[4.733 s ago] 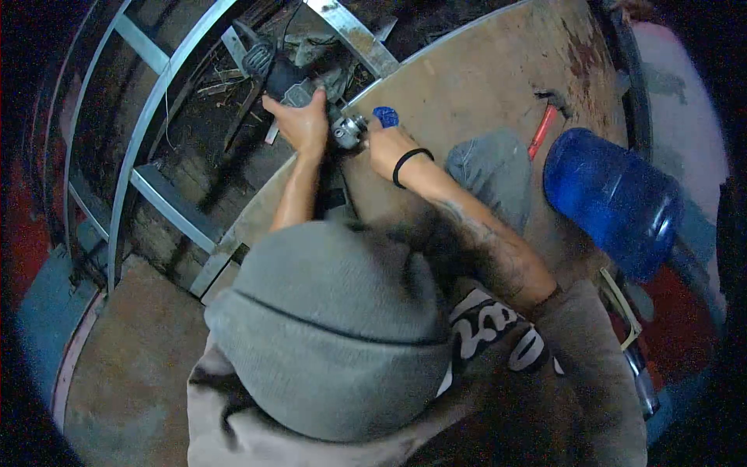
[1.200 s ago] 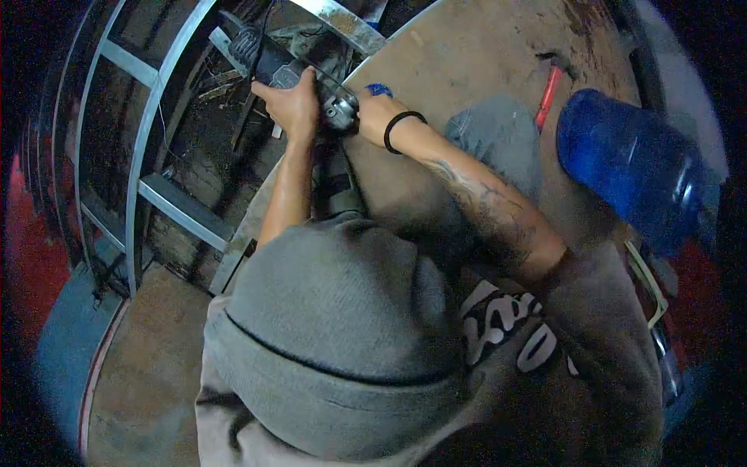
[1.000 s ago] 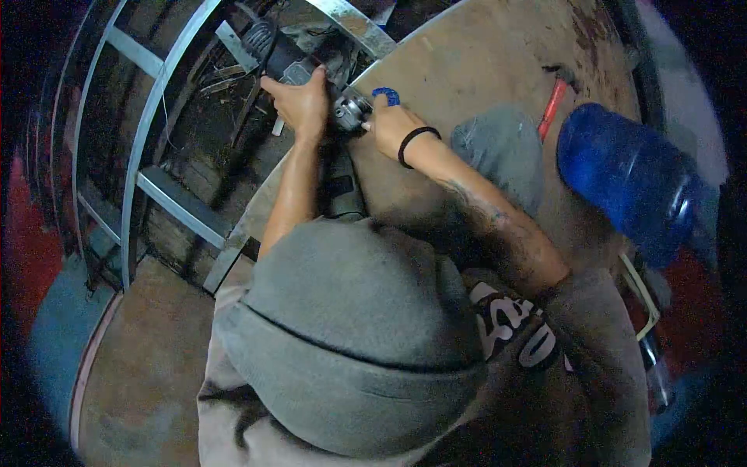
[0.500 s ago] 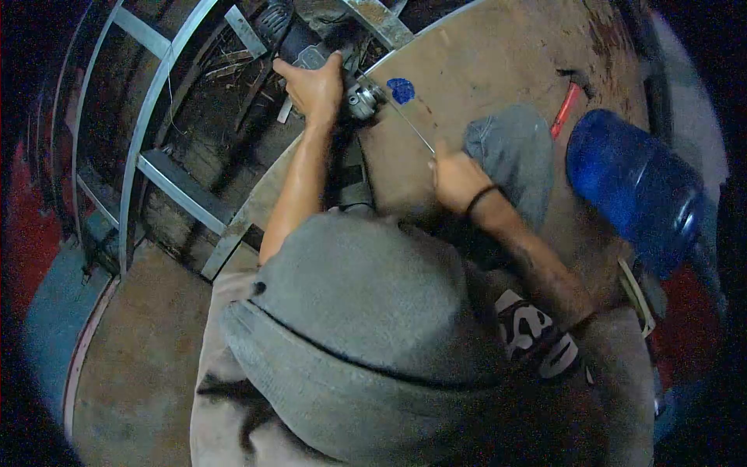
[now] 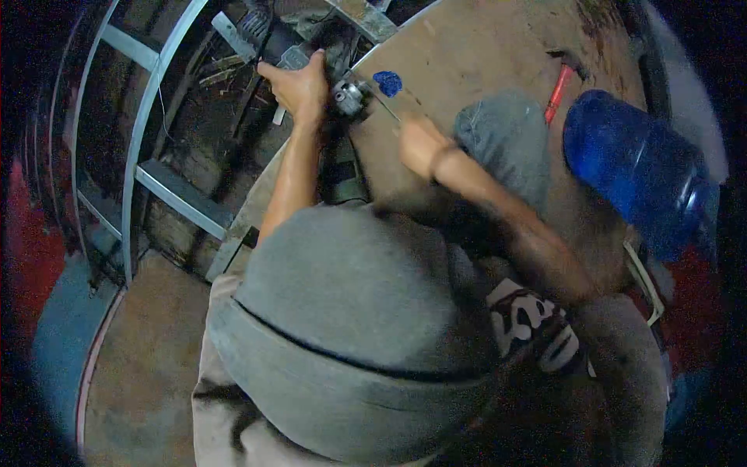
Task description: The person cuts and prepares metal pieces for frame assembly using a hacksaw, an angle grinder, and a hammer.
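My left hand (image 5: 299, 87) is wrapped round the body of an angle grinder (image 5: 349, 96), whose silver gear head points to the right. My right hand (image 5: 420, 145), blurred by motion, is closed on the end of a thin metal rod (image 5: 387, 106). The rod's far tip reaches up to the grinder head. What sort of handle the rod has is hidden inside the fist. Just above the rod, a small blue patch (image 5: 387, 83) shows on the brown board (image 5: 459, 47). A grey cap (image 5: 342, 296) covers much of the lower middle of the view.
A metal frame (image 5: 180, 201) with curved bars stands on the left over dark ground with scraps. On the right are a hammer (image 5: 559, 92) with a red handle and a big blue water jug (image 5: 634, 175). A grey-clad knee (image 5: 504, 144) is beside my right forearm.
My right hand has moved left and up, closer to the grinder head, with less of the rod showing. The left hand keeps its hold while the view shifts slightly.
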A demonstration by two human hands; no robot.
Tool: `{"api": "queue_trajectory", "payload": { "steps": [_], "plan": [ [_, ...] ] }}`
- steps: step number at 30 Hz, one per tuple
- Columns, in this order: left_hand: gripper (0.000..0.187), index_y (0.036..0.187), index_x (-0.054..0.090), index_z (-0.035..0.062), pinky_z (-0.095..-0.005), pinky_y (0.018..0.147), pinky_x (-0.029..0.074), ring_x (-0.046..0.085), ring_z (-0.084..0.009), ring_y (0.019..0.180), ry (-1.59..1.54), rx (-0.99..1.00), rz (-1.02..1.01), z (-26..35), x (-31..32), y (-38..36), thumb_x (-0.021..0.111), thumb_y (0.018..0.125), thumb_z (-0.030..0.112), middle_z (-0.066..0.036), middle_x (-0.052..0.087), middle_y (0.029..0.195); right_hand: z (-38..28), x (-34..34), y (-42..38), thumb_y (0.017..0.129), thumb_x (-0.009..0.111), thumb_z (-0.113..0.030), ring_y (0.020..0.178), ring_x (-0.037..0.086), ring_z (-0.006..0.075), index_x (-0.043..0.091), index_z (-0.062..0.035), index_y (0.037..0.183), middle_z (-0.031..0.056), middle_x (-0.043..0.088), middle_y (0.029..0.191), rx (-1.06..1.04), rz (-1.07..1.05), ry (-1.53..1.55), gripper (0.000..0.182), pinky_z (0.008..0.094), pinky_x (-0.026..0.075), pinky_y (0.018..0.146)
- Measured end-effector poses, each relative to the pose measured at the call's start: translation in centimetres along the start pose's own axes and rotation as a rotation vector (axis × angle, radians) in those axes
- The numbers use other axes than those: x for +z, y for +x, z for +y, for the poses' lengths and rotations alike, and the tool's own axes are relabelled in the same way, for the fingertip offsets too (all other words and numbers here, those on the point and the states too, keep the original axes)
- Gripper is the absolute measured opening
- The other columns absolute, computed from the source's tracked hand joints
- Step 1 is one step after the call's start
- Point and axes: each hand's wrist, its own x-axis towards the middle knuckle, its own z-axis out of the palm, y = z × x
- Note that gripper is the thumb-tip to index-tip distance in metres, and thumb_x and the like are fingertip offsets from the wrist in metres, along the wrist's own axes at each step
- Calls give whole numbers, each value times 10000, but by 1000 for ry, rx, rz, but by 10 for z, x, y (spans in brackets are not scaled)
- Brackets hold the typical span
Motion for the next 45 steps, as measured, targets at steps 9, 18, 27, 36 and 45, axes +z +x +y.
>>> {"api": "queue_trajectory", "payload": {
  "steps": [9, 18, 27, 36, 45],
  "plan": [
    [938, 1255, 213, -85, -436, 908, 378, 508, -458, 1006, 9, -12, 12, -3, 2, 4, 749, 603, 323, -349, 516, 1048, 13, -6, -41, 843, 461, -155, 791, 585, 428, 464, 34, 1002, 288, 587, 798, 111, -70, -8, 247, 491, 464, 691],
    [896, 1234, 243, -64, -449, 897, 381, 503, -465, 1001, 0, -10, -30, 8, -5, 1, 739, 602, 333, -347, 511, 1050, -15, -2, 30, 791, 471, -110, 837, 594, 407, 523, 65, 976, 293, 590, 878, -17, 74, -22, 259, 465, 480, 718],
    [883, 1225, 256, -76, -428, 900, 384, 513, -456, 997, -29, -14, -24, 1, -3, 2, 746, 604, 316, -349, 520, 1044, -24, -6, 50, 792, 464, -122, 822, 585, 429, 541, 63, 942, 277, 595, 884, 22, 87, 32, 250, 490, 466, 732],
    [918, 1249, 228, -78, -440, 916, 368, 493, -462, 1022, -47, -23, -1, 2, 1, -1, 746, 605, 324, -348, 506, 1064, 7, -8, -35, 806, 467, -93, 787, 584, 439, 505, 85, 934, 277, 594, 814, 7, -50, -37, 222, 489, 471, 682],
    [899, 1251, 243, -57, -443, 903, 375, 501, -466, 1004, -67, 3, 27, -2, 2, 2, 749, 599, 300, -347, 513, 1047, 9, -10, -21, 826, 483, -154, 790, 588, 421, 563, 51, 913, 277, 591, 840, 79, -99, -32, 236, 484, 466, 703]
  ]
}}
